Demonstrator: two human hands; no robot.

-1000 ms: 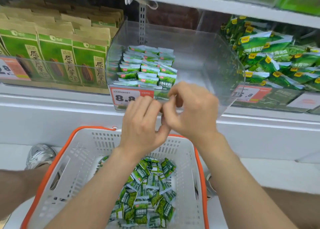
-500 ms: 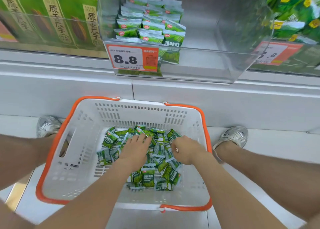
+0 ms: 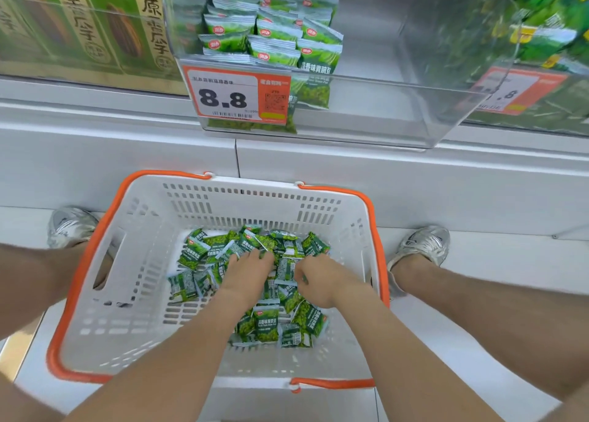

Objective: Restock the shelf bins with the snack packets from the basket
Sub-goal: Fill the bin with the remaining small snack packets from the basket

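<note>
In the white basket (image 3: 143, 294), small green snack packets (image 3: 266, 326) lie heaped loosely.

The basket (image 3: 149, 262) is white with slotted walls and an orange rim. In it lie green snack packets (image 3: 266, 326) with white edges and white lettering. Above the basket, a clear shelf bin (image 3: 398, 112) holds green-and-white packets (image 3: 274, 35) with small red round marks. Its price tag (image 3: 239, 96) is orange and white with black digits. Beside the basket, both shoes (image 3: 420, 246) are silver-grey.
</note>
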